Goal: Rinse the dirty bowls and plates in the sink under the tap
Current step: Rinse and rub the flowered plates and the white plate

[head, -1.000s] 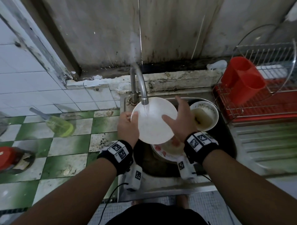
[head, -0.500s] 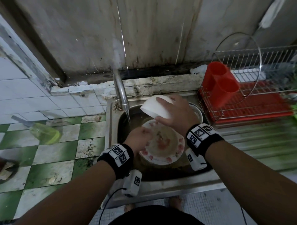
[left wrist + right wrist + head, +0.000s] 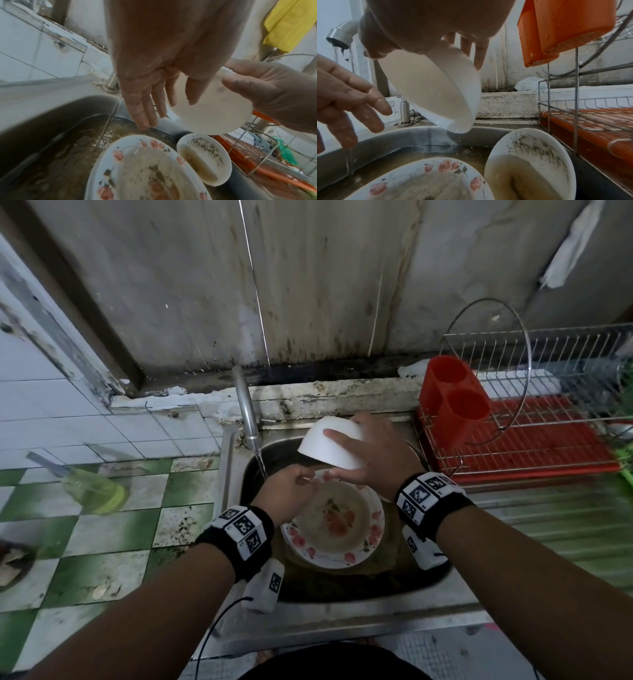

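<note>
My right hand (image 3: 364, 455) grips a plain white bowl (image 3: 325, 446) by its rim and wall, tipped mouth-down over the back of the sink (image 3: 342, 614). Water drips from the white bowl (image 3: 433, 86) into the basin. With relaxed fingers and nothing in it, my left hand (image 3: 291, 491) hovers beside the thin stream from the tap (image 3: 245, 409). Below it a dirty floral plate (image 3: 335, 529) lies in murky water. A second dirty bowl (image 3: 204, 158), with dark specks and brown liquid, leans at the plate's right.
A wire dish rack (image 3: 548, 419) on a red tray stands right of the sink, with a red cutlery holder (image 3: 452, 398) at its near corner. A yellow-green bottle (image 3: 92, 489) lies on the tiled counter at the left. A ribbed draining board (image 3: 548, 518) is at the right.
A second ago both hands held the white bowl under the tap. My left hand has let go and dropped towards the plate; my right hand has carried the bowl right and tipped it over.
</note>
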